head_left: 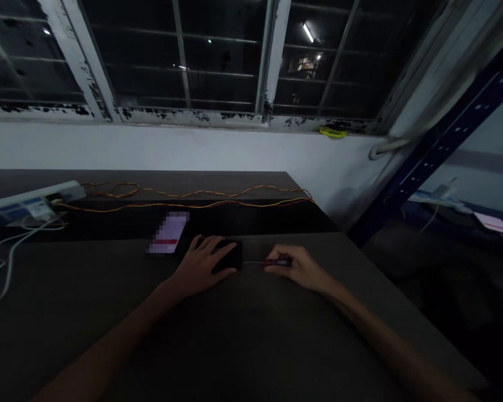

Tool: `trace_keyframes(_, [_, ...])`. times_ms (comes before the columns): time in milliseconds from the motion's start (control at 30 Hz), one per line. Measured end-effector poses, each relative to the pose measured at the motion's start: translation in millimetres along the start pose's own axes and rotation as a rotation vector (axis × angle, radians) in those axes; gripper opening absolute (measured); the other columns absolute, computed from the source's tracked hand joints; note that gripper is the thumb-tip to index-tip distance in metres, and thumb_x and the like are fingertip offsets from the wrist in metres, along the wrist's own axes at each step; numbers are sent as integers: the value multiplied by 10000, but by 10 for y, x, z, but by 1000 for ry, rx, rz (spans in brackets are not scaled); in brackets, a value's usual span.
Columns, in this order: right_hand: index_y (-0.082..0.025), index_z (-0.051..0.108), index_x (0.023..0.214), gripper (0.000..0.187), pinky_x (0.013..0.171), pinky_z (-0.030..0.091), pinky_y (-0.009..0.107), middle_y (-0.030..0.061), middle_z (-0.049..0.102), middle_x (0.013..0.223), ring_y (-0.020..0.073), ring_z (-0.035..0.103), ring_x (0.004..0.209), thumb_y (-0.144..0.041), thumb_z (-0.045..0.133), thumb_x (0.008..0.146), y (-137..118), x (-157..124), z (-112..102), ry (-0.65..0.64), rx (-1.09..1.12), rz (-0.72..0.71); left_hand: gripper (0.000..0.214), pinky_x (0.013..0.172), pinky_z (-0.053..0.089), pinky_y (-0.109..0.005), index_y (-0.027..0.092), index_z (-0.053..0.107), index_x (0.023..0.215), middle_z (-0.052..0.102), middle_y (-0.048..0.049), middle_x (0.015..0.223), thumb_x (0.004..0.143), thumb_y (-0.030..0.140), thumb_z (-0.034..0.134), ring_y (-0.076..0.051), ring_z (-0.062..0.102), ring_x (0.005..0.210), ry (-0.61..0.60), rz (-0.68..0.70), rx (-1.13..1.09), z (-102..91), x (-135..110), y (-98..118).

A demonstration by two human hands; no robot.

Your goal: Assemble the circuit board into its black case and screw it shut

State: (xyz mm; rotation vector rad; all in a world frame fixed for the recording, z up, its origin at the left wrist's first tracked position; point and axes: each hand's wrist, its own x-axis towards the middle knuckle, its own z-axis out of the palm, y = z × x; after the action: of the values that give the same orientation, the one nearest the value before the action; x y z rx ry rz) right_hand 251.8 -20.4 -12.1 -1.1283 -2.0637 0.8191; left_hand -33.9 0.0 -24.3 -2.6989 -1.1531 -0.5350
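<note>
A lit phone lies near orange wires and a power strip.

A dark table is carrying everything here, with a raised dark ledge running along its far side under the window wall. Lying directly on the table are a lit phone, a flat black device just right of it, and the thin shaft of a screwdriver pointing at that device's edge. On the ledge a white power strip is sitting at the left, orange and yellow wires are trailing across, and white cables are drooping onto the table.
</note>
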Motion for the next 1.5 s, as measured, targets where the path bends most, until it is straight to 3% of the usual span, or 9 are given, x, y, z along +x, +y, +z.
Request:
trace_keyframes(267, [-218,731,782,338,595,415,252,4,696,693,151,615,644,-507,588,886,-21,9,-6,-45,-62,64,540,1097,281,-564,294,463,1404,516,-104,1388,942,574,467,-291,480,1279,2,2,4,6,-3,2])
trace_keyframes(500, [-194,680,632,486,528,334,256,-16,578,540,117,512,515,-541,504,924,-94,9,40,19,-168,79,536,1101,280,-567,288,470,1401,519,-104,1385,938,557,492,-295,478,1281,5,7,4,9,-4,-1])
trace_keyframes(567, [-193,659,651,464,548,337,254,-17,581,581,114,515,543,-513,489,940,-124,8,44,15,-210,47,531,1101,284,-561,284,477,1396,523,-104,1379,939,554,491,-293,482,1278,6,8,4,5,-3,1])
trace_keyframes(667, [-214,661,894,228,581,362,246,-29,608,685,122,542,608,-439,635,865,-127,2,33,4,-210,10,529,1096,289,-562,279,472,1398,522,-106,1378,946,553,478,-291,482,1277,-2,9,7,-5,0,8])
trace_keyframes(700, [-215,640,941,225,578,365,243,-35,602,690,123,541,609,-402,686,826,-115,-1,28,2,-196,8,527,1094,289,-565,279,470,1398,519,-108,1381,947,552,475,-291,480,1278,-7,9,11,-8,1,10])
trace_keyframes(867, [-203,616,823,147,607,413,244,-15,646,731,136,587,663,-319,706,814,-13,0,3,-15,-48,5,526,1090,288,-571,275,478,1391,515,-116,1383,947,558,470,-295,477,1280,-18,1,14,-15,3,18])
trace_keyframes(1000, [-221,711,860,191,683,433,264,13,707,840,163,638,765,-410,682,849,7,13,-10,0,-144,-26,524,1097,279,-564,274,477,1394,513,-111,1385,947,549,479,-297,463,1294,-16,-1,7,-11,-4,19])
trace_keyframes(1200, [-229,745,827,374,638,400,262,21,714,804,164,652,739,-501,515,942,-70,9,5,5,-361,-43,520,1085,285,-560,285,483,1393,520,-103,1378,946,549,482,-303,469,1281,-13,-4,-2,1,-7,13])
trace_keyframes(1500, [-213,741,837,404,654,388,268,39,752,821,191,678,751,-499,483,958,-187,-4,51,-35,-406,20,527,1076,286,-575,279,490,1388,522,-115,1383,943,560,476,-310,472,1283,-9,-18,21,2,-6,17])
